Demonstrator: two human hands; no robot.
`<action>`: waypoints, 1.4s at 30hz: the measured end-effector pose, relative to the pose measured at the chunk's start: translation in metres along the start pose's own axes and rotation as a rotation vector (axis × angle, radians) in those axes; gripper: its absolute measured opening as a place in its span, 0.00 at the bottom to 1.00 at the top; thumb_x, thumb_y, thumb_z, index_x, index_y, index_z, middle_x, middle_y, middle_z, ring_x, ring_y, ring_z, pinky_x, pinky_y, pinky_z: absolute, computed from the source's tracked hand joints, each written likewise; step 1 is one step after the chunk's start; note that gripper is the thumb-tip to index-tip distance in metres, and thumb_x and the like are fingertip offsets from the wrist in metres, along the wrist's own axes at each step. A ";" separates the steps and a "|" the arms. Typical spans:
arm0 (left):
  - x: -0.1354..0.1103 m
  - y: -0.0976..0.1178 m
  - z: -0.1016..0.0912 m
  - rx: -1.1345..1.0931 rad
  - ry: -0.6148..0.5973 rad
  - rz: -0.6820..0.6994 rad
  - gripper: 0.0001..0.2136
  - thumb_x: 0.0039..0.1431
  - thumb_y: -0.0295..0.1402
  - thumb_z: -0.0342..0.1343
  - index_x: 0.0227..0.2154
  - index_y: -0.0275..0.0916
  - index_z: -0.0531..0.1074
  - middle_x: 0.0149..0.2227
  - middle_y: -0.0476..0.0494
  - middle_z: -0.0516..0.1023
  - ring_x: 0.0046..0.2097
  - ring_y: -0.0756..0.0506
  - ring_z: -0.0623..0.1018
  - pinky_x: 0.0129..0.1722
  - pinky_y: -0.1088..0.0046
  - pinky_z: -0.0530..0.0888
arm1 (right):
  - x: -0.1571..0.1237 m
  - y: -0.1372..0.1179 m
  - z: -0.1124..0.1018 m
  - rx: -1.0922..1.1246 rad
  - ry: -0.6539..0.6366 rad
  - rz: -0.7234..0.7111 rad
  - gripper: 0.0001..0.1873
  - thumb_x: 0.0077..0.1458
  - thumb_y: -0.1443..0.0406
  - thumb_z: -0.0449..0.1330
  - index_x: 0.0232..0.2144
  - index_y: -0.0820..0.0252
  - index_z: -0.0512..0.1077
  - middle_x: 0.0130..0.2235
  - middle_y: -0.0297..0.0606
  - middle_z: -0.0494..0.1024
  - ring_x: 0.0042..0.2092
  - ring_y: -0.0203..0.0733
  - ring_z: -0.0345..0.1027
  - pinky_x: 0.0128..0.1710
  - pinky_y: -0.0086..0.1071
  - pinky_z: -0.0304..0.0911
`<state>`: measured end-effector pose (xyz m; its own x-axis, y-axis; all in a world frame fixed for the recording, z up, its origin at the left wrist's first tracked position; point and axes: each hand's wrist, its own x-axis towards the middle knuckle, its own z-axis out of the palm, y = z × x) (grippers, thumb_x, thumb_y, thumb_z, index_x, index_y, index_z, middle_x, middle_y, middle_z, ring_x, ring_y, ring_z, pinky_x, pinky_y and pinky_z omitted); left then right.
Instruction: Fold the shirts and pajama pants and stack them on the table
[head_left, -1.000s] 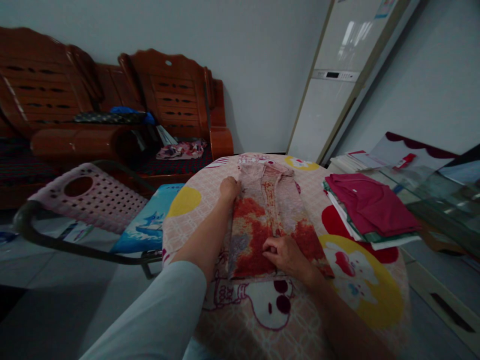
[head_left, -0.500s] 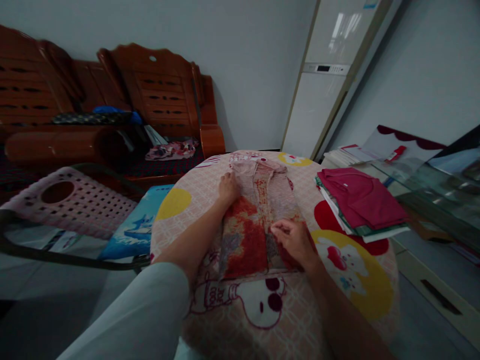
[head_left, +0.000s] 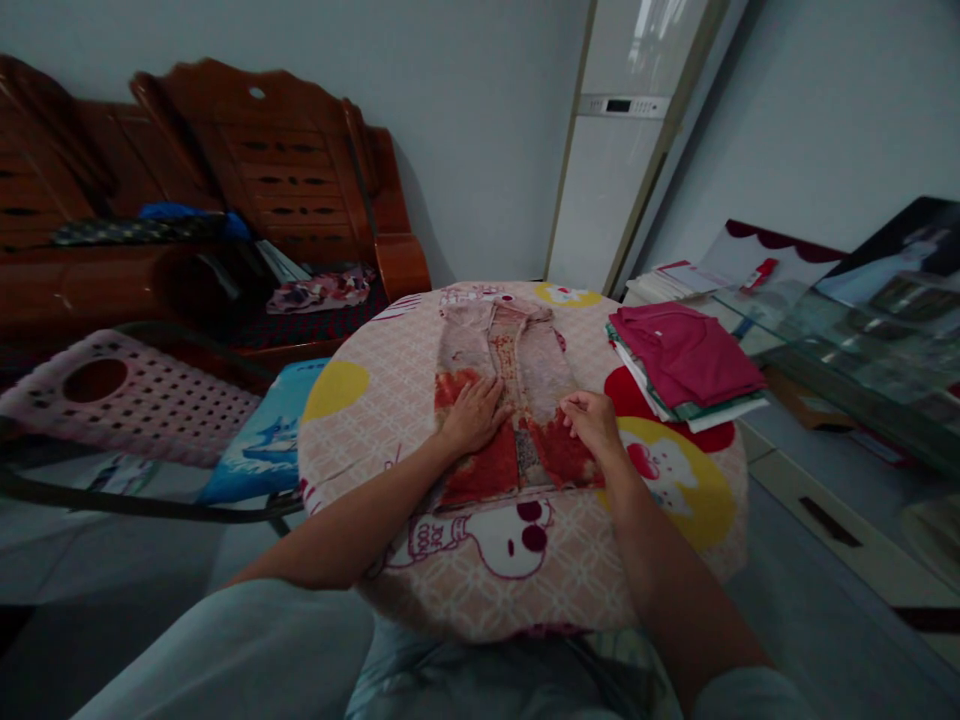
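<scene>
A thin open-front top (head_left: 536,365), mottled pale grey-pink with rust-red lower parts, lies spread on the round table, its collar end away from me. My left hand (head_left: 476,415) rests flat on its left front panel, fingers spread toward the middle opening. Over by the right side edge, my right hand (head_left: 594,422) has its fingers curled into a pinch against the top. Whether cloth is caught between those fingertips is too small to make out.
A patterned cloth (head_left: 397,390) covers the round table. At its right edge lies a folded stack with a magenta garment (head_left: 682,350). A glass-topped cabinet (head_left: 840,350) stands at right, a woven chair (head_left: 142,400) at left, and a wooden sofa (head_left: 277,190) behind.
My left hand has come from the top's upper left edge down onto its left panel. My right hand has shifted from the middle opening toward the right side edge. The right panel lies flatter.
</scene>
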<state>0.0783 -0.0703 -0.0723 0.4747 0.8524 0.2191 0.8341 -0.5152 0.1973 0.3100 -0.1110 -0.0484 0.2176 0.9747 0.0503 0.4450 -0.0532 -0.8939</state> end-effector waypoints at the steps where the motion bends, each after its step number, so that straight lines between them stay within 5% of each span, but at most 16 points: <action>1: 0.001 -0.001 0.000 0.004 0.006 0.010 0.26 0.69 0.43 0.41 0.65 0.34 0.57 0.67 0.33 0.59 0.68 0.39 0.59 0.66 0.58 0.56 | -0.002 -0.004 -0.004 0.039 0.014 0.009 0.12 0.49 0.58 0.56 0.29 0.62 0.73 0.19 0.31 0.71 0.18 0.32 0.60 0.18 0.25 0.55; 4: 0.001 0.000 -0.003 0.025 0.016 0.027 0.26 0.69 0.41 0.42 0.64 0.31 0.57 0.66 0.31 0.60 0.67 0.39 0.60 0.66 0.59 0.58 | -0.016 -0.016 -0.022 0.066 -0.006 -0.059 0.13 0.49 0.58 0.57 0.30 0.62 0.73 0.22 0.32 0.73 0.19 0.34 0.63 0.20 0.26 0.59; 9: -0.012 0.020 -0.038 0.088 -0.095 0.020 0.18 0.66 0.40 0.48 0.52 0.34 0.70 0.53 0.32 0.75 0.53 0.38 0.76 0.51 0.63 0.72 | -0.061 -0.014 -0.047 -0.290 -0.367 -0.311 0.09 0.49 0.64 0.61 0.34 0.60 0.77 0.33 0.39 0.80 0.34 0.41 0.73 0.36 0.33 0.68; 12: -0.028 0.040 -0.067 0.179 -0.184 0.067 0.19 0.64 0.45 0.50 0.40 0.34 0.77 0.39 0.33 0.79 0.44 0.35 0.79 0.44 0.61 0.74 | -0.088 -0.005 -0.051 -0.550 -0.465 -0.451 0.23 0.47 0.71 0.59 0.48 0.58 0.75 0.52 0.45 0.76 0.52 0.47 0.69 0.52 0.40 0.64; 15: -0.047 0.058 -0.085 0.217 -0.294 0.214 0.20 0.58 0.49 0.57 0.35 0.33 0.78 0.36 0.32 0.79 0.41 0.34 0.79 0.40 0.60 0.74 | -0.104 -0.001 -0.045 -0.754 -0.419 -0.571 0.30 0.46 0.75 0.55 0.54 0.60 0.71 0.59 0.47 0.69 0.60 0.49 0.60 0.60 0.45 0.57; 20: -0.080 0.077 -0.075 0.244 -0.410 0.425 0.09 0.56 0.31 0.60 0.38 0.33 0.77 0.35 0.34 0.79 0.37 0.36 0.80 0.34 0.64 0.73 | -0.107 0.001 -0.024 -0.933 -0.289 -0.706 0.20 0.53 0.75 0.53 0.47 0.63 0.74 0.50 0.50 0.74 0.50 0.51 0.66 0.51 0.44 0.63; 26: -0.088 0.090 -0.052 0.298 -0.282 0.293 0.10 0.62 0.22 0.49 0.40 0.31 0.75 0.36 0.31 0.77 0.39 0.39 0.79 0.33 0.66 0.73 | -0.095 0.021 -0.015 -0.895 -0.126 -0.819 0.20 0.58 0.75 0.50 0.48 0.64 0.74 0.44 0.48 0.77 0.44 0.48 0.67 0.46 0.39 0.64; 31: -0.082 0.072 -0.055 0.208 -0.286 0.233 0.11 0.63 0.23 0.48 0.44 0.34 0.73 0.40 0.34 0.78 0.42 0.39 0.78 0.36 0.66 0.73 | -0.089 0.030 -0.026 -0.772 -0.093 -0.820 0.20 0.55 0.77 0.48 0.43 0.64 0.77 0.42 0.47 0.78 0.43 0.47 0.68 0.45 0.38 0.64; 36: -0.078 0.038 -0.067 0.074 -0.261 0.256 0.18 0.59 0.22 0.49 0.51 0.40 0.72 0.43 0.39 0.80 0.42 0.42 0.78 0.41 0.67 0.73 | -0.078 0.009 -0.040 -0.626 -0.204 -0.713 0.20 0.50 0.77 0.49 0.36 0.60 0.78 0.37 0.41 0.79 0.41 0.43 0.69 0.43 0.34 0.63; 42: -0.010 0.011 -0.119 0.094 -0.203 0.208 0.19 0.56 0.23 0.49 0.47 0.42 0.75 0.42 0.41 0.80 0.43 0.42 0.78 0.42 0.68 0.73 | -0.005 -0.056 -0.039 -0.827 -0.204 -0.583 0.20 0.52 0.75 0.50 0.38 0.59 0.79 0.39 0.41 0.80 0.43 0.43 0.71 0.45 0.32 0.61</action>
<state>0.0490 -0.0950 0.0416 0.6768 0.7346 0.0479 0.7307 -0.6783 0.0771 0.3180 -0.1211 0.0188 -0.3405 0.9113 0.2317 0.9094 0.3818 -0.1652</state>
